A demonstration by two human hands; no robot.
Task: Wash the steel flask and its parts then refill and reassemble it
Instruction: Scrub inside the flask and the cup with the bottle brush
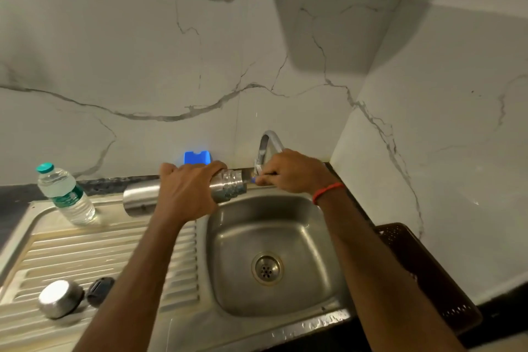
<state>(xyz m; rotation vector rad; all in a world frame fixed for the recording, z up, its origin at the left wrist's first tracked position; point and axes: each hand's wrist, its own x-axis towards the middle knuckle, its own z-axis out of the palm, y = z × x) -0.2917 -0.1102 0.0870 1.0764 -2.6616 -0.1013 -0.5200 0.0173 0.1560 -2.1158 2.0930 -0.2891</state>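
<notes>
Steel flask (140, 199), middle behind left hand (187, 191), blurred mouth near right hand (291, 171).

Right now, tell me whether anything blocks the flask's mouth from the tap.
Nothing visible does. The left hand holds the steel flask sideways at the back edge of the sink, its open mouth close beside the tap. The right hand grips the tap low down.

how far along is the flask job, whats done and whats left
Done: the flask is apart; its steel cap and black stopper lie on the draining board. In hand: the left hand grips the flask sideways by the sink, mouth toward the tap, which the right hand grips low down. No water shows. Left: washing all parts, refilling, reassembling.
</notes>
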